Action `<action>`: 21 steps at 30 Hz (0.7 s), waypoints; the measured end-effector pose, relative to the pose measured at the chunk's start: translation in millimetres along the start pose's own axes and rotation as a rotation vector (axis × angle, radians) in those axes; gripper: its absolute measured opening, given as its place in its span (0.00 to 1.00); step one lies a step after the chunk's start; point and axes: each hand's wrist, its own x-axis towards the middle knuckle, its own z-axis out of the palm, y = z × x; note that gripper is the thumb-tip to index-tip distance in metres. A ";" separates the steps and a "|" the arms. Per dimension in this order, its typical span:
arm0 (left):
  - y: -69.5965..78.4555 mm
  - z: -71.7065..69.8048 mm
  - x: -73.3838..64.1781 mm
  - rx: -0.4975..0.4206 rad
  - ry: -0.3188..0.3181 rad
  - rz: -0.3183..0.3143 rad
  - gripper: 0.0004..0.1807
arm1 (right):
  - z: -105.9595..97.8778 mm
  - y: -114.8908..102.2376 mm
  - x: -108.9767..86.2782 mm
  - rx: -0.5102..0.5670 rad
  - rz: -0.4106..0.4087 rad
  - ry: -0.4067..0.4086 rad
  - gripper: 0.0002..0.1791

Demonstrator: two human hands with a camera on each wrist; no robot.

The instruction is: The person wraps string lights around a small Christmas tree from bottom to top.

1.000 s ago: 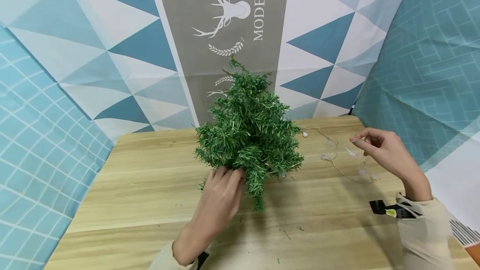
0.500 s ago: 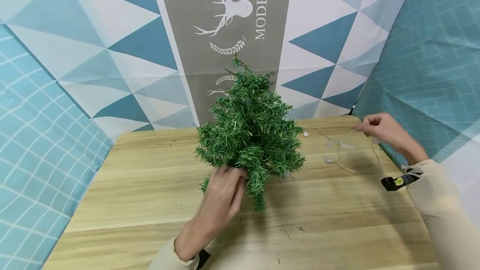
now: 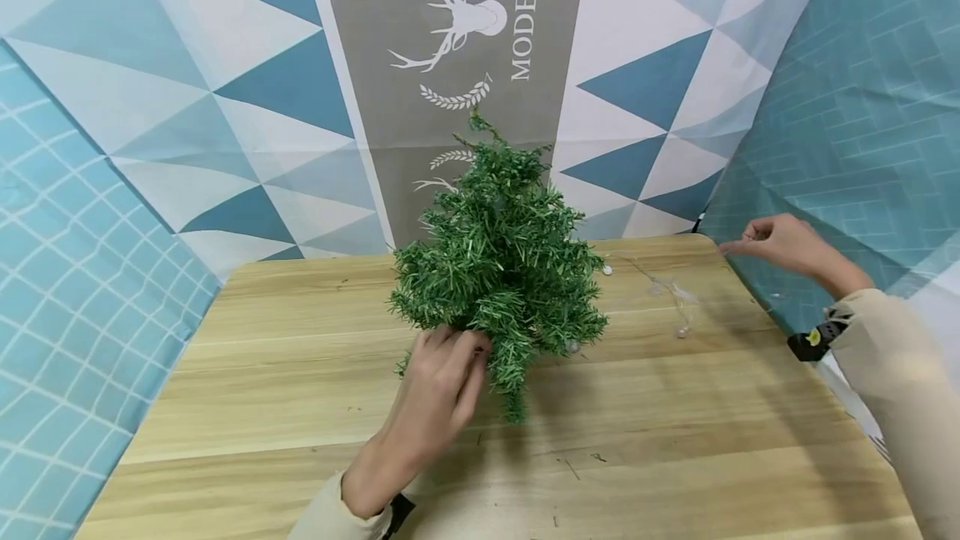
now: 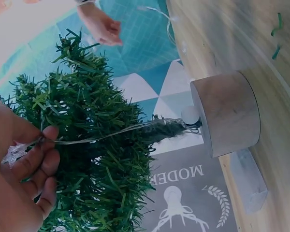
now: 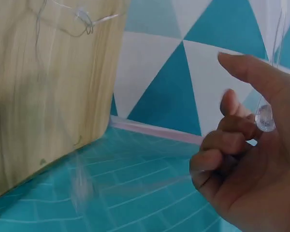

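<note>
A small green artificial Christmas tree [image 3: 498, 257] stands on the wooden table. My left hand [image 3: 431, 394] reaches into its lower front branches; in the left wrist view its thumb and fingers pinch the thin wire of a light string [image 4: 106, 135]. That wire runs along the trunk toward the round base [image 4: 227, 113], where a white bulb [image 4: 190, 115] sits. Beyond the table's right edge, my right hand [image 3: 795, 244] holds more of the string in its curled fingers. A clear bulb [image 5: 265, 118] lies against that palm, and a blurred length dangles below.
More string with clear bulbs [image 3: 681, 332] lies on the table [image 3: 285, 373] right of the tree. A pale block [image 4: 249, 181] is beside the base. Green needle scraps [image 3: 597, 457] litter the front. Patterned cloth [image 3: 652, 90] hangs behind and at both sides.
My right hand has moved up and right past the table edge, drawing the light string along; less string lies on the table. The left hand and tree stay nearly in place.
</note>
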 end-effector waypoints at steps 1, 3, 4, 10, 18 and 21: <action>-0.2 -0.7 0.1 0.002 -0.008 0.005 0.05 | -2.2 -3.5 1.6 -0.043 0.003 0.011 0.25; 0.3 -1.8 0.0 0.010 -0.025 0.013 0.04 | -6.4 -10.3 4.7 -0.097 -0.001 0.036 0.27; 0.8 -1.9 0.2 0.014 -0.032 0.021 0.04 | -8.7 -13.7 5.9 -0.119 0.002 0.046 0.28; 4.3 -2.7 1.4 0.029 -0.058 0.049 0.07 | -22.8 -40.1 17.3 -0.145 0.006 0.022 0.27; 9.7 -18.1 -4.2 0.022 -0.095 0.016 0.13 | -49.3 -83.3 27.1 0.118 -0.058 -0.217 0.21; 11.4 -30.6 -0.8 0.019 -0.112 0.047 0.15 | -55.5 -94.4 24.5 0.096 -0.081 -0.148 0.21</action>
